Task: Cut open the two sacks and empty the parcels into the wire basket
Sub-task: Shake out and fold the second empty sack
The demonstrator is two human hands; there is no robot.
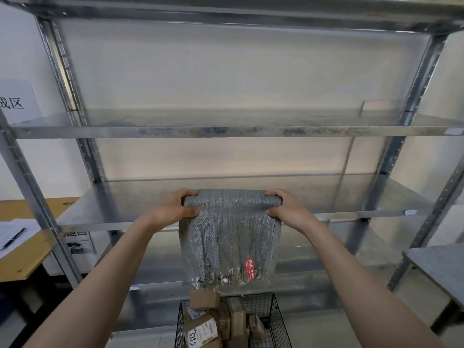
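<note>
Curling round the bunched upper edge of a grey woven sack point(229, 234), the fingers of both hands are seen closed tight on it: the left hand point(175, 209) is clamped on the left corner and the right hand point(283, 209) on the right corner, thumbs pressed against the near face of the fabric. The 2 forearms are stretched forward and upward from the bottom corners of the view.

The sack is held up in front of the middle shelf point(125, 204) of a metal shelving rack point(82, 151) and hangs slack, with its frayed open mouth pointing down. A red label point(250, 270) is fixed near that lower edge. Just under the mouth, 1 brown parcel point(204, 298) is seen; it appears to be at the top of the heap, though whether it is touching the sack cannot be told.

Directly below the sack a black wire basket point(273, 312) is placed, and cardboard parcels point(203, 331) are piled inside it, some with white printed labels.

To the left a wooden counter point(25, 257) is visible, with a sheet of paper point(10, 229) and a pen point(13, 238) lying on it. A white sign point(15, 102) with dark characters is fixed to the wall above. At the right edge, the corner of a grey counter point(437, 267) is seen.
</note>
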